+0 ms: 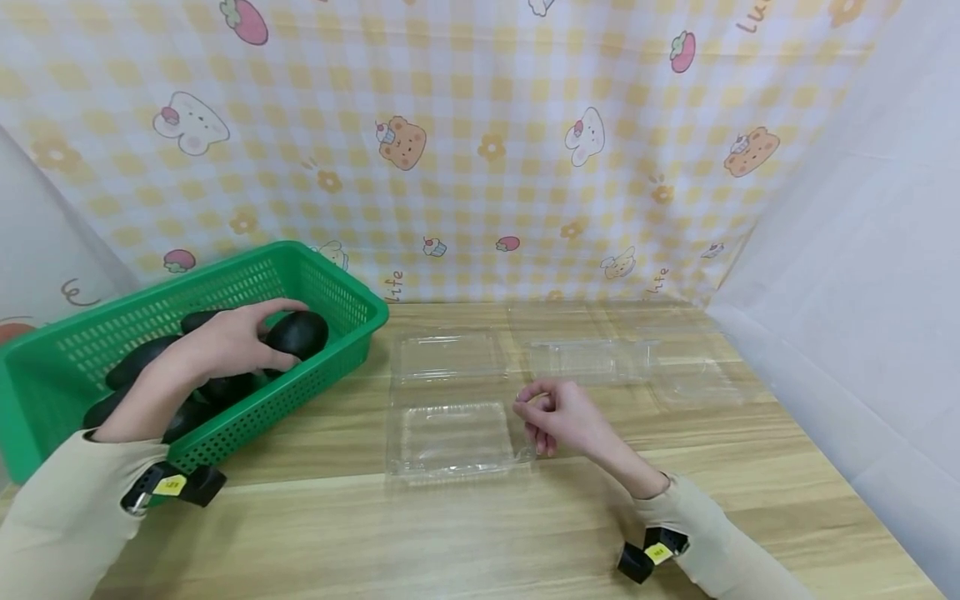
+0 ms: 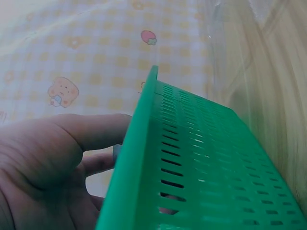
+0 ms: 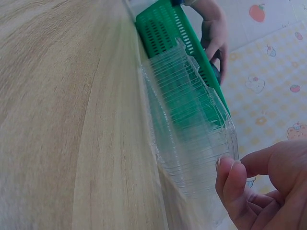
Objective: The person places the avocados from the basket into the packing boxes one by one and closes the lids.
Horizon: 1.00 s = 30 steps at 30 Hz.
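My left hand [image 1: 228,343] reaches into the green plastic basket [image 1: 341,360], thumb and fingers curled round a dark oval fruit [image 1: 300,335]. More dark fruits [image 1: 146,358] lie beneath and beside this hand. In the left wrist view the basket's rim hides most of the fruit and the fingertips. At its near right corner, a clear plastic clamshell box [image 1: 453,437] with its lid laid back on the table is pinched by my right hand [image 1: 566,417]. The right wrist view shows the thumb and fingertips [image 3: 235,175] at the box's rim.
More clear plastic boxes [image 1: 592,360] lie behind and to the right on the wooden table [image 1: 337,533]. A yellow-checked cloth [image 1: 465,192] hangs along the back, and a white sheet [image 1: 847,275] closes off the right side.
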Each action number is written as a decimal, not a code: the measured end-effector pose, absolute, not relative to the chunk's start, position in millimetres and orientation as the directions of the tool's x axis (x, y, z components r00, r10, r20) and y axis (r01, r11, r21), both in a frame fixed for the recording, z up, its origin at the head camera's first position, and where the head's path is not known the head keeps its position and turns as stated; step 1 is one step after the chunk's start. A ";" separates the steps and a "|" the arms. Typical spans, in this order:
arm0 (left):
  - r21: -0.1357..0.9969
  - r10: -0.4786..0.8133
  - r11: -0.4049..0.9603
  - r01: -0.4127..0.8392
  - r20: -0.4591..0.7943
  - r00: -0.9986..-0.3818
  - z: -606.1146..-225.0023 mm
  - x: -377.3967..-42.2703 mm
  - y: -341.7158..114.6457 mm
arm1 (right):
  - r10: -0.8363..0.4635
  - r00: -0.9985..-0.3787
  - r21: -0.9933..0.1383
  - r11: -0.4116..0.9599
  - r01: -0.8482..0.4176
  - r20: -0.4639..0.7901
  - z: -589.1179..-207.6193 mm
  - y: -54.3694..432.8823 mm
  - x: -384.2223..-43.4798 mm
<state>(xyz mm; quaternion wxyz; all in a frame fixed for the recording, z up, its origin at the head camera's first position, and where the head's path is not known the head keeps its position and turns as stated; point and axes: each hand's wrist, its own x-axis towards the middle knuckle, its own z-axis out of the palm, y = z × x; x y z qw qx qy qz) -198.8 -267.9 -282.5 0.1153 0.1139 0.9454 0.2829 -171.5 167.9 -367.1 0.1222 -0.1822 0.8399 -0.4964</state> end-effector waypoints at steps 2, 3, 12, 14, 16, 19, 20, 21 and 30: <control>0.557 0.278 0.816 0.153 -0.147 -0.949 -280.8 -198.7 -267.0 | -0.427 -0.904 -0.878 0.442 -0.184 -0.025 -367.0 167.9 -171.3; 0.551 0.277 0.819 0.156 -0.143 -0.950 -279.9 -198.6 -266.5 | -0.426 -0.904 -0.878 0.442 -0.183 -0.026 -366.9 168.0 -171.3; 0.534 0.242 0.831 0.157 -0.092 -0.966 -272.7 -196.5 -262.8 | -0.420 -0.907 -0.876 0.447 -0.180 -0.028 -366.8 167.6 -170.9; 0.550 0.236 0.822 0.146 -0.096 -0.967 -270.9 -195.5 -261.4 | -0.419 -0.907 -0.876 0.448 -0.179 -0.030 -367.1 167.5 -171.3; 0.566 0.230 0.813 0.137 -0.096 -0.968 -269.2 -194.7 -259.9 | -0.419 -0.908 -0.875 0.450 -0.179 -0.029 -367.6 167.4 -171.8; 0.578 0.223 0.805 0.134 -0.086 -0.971 -267.5 -194.0 -258.2 | -0.419 -0.908 -0.872 0.453 -0.186 -0.025 -367.8 167.6 -172.1; 0.580 0.221 0.804 0.135 -0.080 -0.972 -267.2 -194.0 -257.7 | -0.419 -0.908 -0.871 0.455 -0.187 -0.024 -367.6 167.5 -172.0; 0.581 0.218 0.803 0.135 -0.075 -0.973 -267.0 -194.1 -257.0 | -0.419 -0.908 -0.870 0.456 -0.189 -0.022 -367.5 167.5 -172.0; 0.601 0.209 0.786 0.145 -0.037 -0.977 -267.1 -194.2 -246.9 | -0.414 -0.910 -0.869 0.455 -0.192 -0.016 -366.5 166.5 -170.2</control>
